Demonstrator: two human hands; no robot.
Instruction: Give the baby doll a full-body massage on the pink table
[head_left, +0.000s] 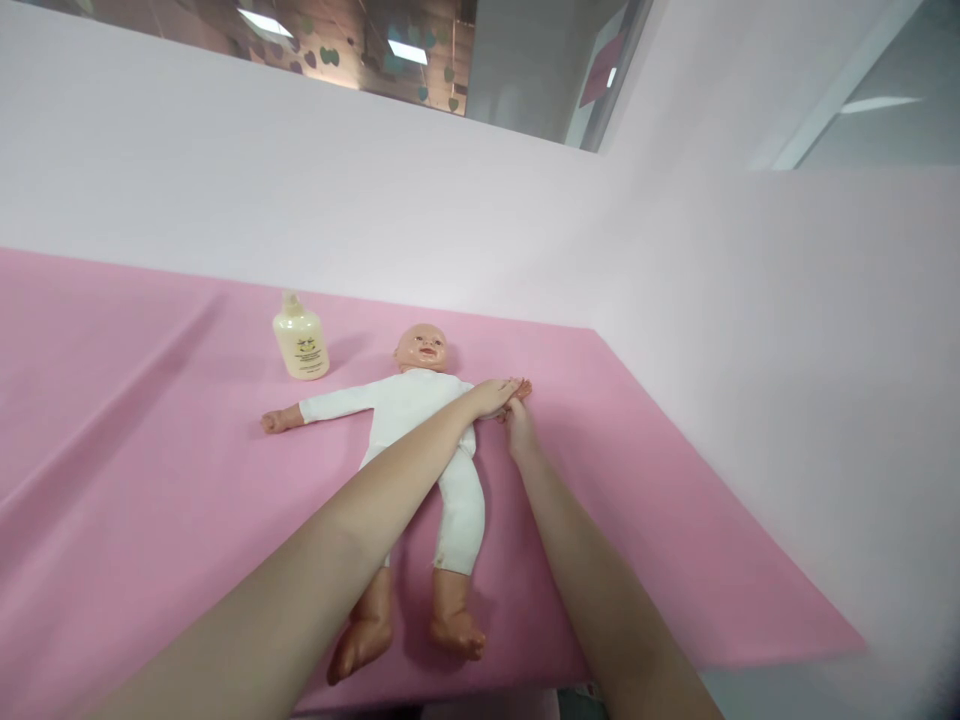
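Observation:
A baby doll in a white suit lies on its back with its head away from me and its arms spread out. My left hand is around the doll's arm on the right side, covering most of the forearm. Close beside it, my right hand grips the same arm near the wrist from below. The tips of the doll's fingers poke out past my hands. My left forearm crosses over the doll's belly and one leg, hiding part of them.
A pale yellow pump bottle stands upright left of the doll's head. Pink cloth covers the table, creased at the left. A white wall with a window rises behind, and another wall runs along the right edge.

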